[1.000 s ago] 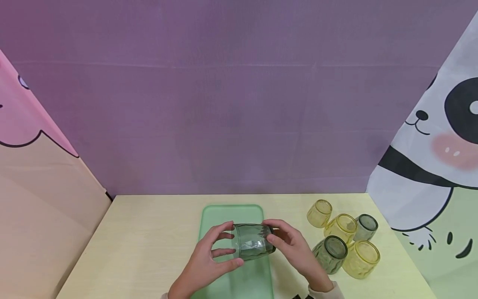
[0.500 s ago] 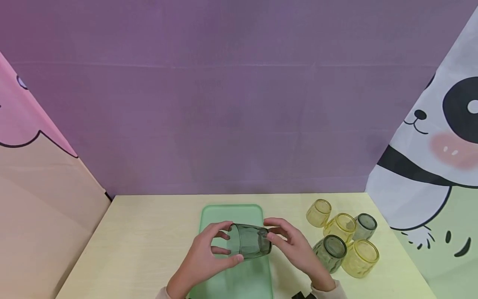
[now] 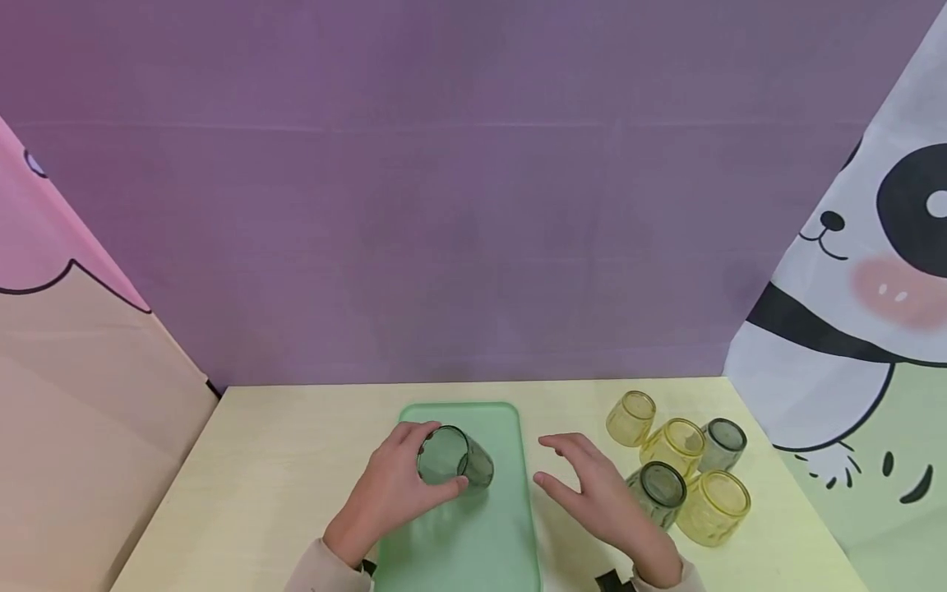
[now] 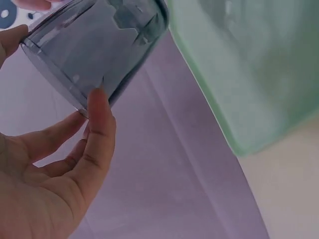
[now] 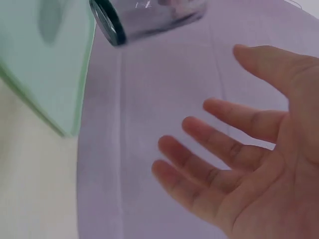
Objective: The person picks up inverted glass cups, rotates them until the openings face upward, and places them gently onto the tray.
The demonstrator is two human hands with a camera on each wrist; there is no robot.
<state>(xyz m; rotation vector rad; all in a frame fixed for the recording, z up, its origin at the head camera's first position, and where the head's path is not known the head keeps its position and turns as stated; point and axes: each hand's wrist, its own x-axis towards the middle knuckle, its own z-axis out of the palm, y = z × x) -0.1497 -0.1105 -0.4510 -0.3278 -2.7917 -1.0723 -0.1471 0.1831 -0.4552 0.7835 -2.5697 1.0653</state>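
Observation:
In the head view my left hand (image 3: pixel 395 481) grips a dark green-grey glass (image 3: pixel 477 462) near its rim, thumb on the near side and fingers on the far side. The glass is tilted over the green tray (image 3: pixel 491 547), its open mouth turned toward the hand. The left wrist view shows the fingers (image 4: pixel 99 134) around the rim end of the glass (image 4: pixel 94 45). To the right of the tray, my right hand (image 3: pixel 592 497) is apart from the glass, fingers spread and holding nothing. Its bare palm and loose fingers show in the right wrist view.
At the right of the pale wooden table (image 3: pixel 281 477) several upside-down glasses stand grouped: yellow ones, including a front one (image 3: pixel 713 510), a dark green one (image 3: pixel 658 493) and a grey one (image 3: pixel 722 446). A purple cloth (image 3: pixel 473 205) hangs behind the table.
My right hand has let go of the glass and drawn back to the right. My left hand has turned the glass from lying sideways to a tilted pose, a little to the left.

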